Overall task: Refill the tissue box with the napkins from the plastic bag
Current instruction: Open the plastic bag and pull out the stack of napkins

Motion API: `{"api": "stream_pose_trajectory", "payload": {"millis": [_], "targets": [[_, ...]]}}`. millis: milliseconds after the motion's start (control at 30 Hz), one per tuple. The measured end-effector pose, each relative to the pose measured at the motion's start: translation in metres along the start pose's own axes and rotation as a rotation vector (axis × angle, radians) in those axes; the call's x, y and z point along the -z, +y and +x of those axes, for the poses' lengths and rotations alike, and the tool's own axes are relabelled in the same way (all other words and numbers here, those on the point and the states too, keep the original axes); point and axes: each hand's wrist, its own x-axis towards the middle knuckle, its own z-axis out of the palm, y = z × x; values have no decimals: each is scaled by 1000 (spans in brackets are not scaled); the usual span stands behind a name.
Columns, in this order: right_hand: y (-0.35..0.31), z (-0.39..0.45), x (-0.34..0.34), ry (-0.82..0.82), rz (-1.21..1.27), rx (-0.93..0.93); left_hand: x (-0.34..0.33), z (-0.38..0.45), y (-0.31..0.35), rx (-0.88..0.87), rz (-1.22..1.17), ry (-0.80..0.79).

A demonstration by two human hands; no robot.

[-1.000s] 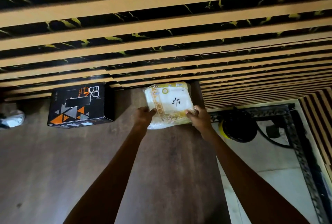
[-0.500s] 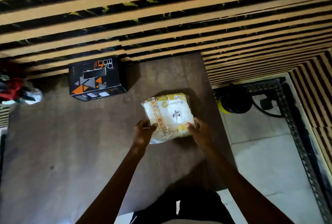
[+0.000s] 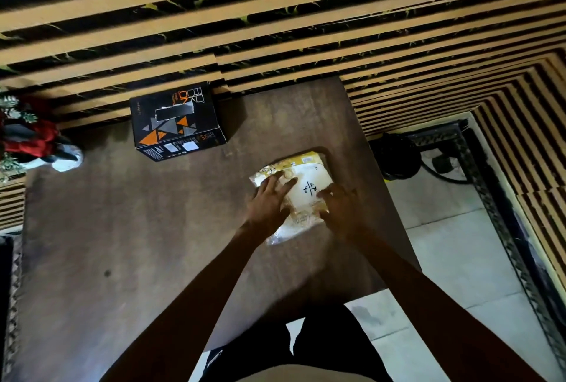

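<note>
My left hand [image 3: 269,202] and my right hand [image 3: 340,208] both lie on the plastic bag of napkins [image 3: 298,194], which rests flat on the table [image 3: 122,243] near its right edge, about midway along it. The left fingers [image 3: 277,184] are spread across the bag's top face; the right fingers are curled at its right side, and whether they pinch the film I cannot tell. The bag's long axis runs from me toward the far edge, with a loose tail of film pointing back at me between my wrists. The tissue box [image 3: 176,121], black with orange triangles, stands at the far edge against the slatted wall [image 3: 275,13], well apart from the bag and up-left of it, nearer my left hand; its slot faces up. Nothing lies between bag and box. A red and white ornament [image 3: 36,142] sits at the far left corner.
</note>
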Motion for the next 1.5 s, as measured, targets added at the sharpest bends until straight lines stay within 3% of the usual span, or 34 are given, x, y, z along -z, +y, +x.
{"api": "stream_pose_trajectory", "payload": {"millis": [200, 467, 667, 767, 1067, 1200, 1267, 1400, 1500], "targets": [[-8, 14, 18, -208, 99, -49, 5, 6, 7, 47, 100, -76], [-2, 17, 7, -102, 242, -131, 4, 4, 22, 136, 129, -69], [-5, 16, 4, -22, 157, -108, 2, 9, 27, 152, 133, -44], [-5, 19, 1, -106, 168, -118, 0, 8, 30, 151, 145, -33], [-1, 38, 6, -355, 518, -376, -10, 4, 32, 186, 115, 26], [4, 33, 13, -372, 667, -308, -13, 6, 34, 193, 129, 32], [10, 25, 14, -303, 691, -160, -13, 7, 34, 202, 108, 27], [23, 4, 10, -237, 513, 72, -9, 9, 29, 196, -3, -30], [30, -17, 11, -179, 349, 158, -9, 0, 29, 153, -132, 114]]}}
